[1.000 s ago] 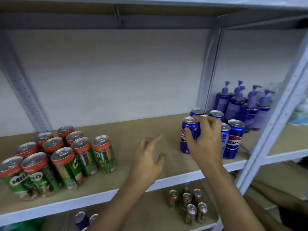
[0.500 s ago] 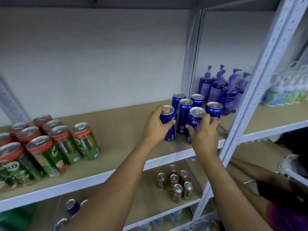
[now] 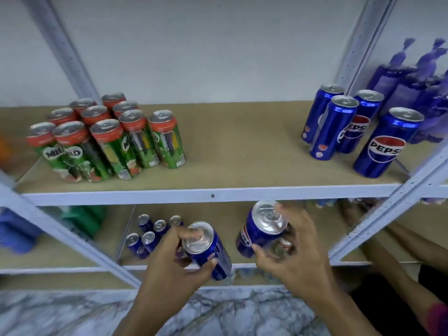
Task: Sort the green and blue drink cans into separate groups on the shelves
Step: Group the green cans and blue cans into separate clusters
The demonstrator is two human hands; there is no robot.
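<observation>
Several green Milo cans (image 3: 106,139) stand grouped at the left of the upper shelf (image 3: 218,195). Several blue Pepsi cans (image 3: 339,127) stand at its right end. My left hand (image 3: 177,260) is shut on one blue can (image 3: 206,248), held in front of the lower shelf (image 3: 72,253). My right hand (image 3: 291,248) is shut on another blue can (image 3: 259,229) beside it. More blue cans (image 3: 150,234) stand on the lower shelf behind my left hand. A small green can (image 3: 283,246) shows behind my right fingers.
Purple pump bottles (image 3: 419,76) stand beyond the right upright (image 3: 388,209). A diagonal metal brace (image 3: 80,243) crosses the lower left. Another person's arm (image 3: 400,241) reaches in at the lower right. Marble floor (image 3: 72,311) lies below.
Both hands have come down from the upper shelf, each carrying a blue can taken from the Pepsi group, to the lower shelf level. The view has tilted downward.
</observation>
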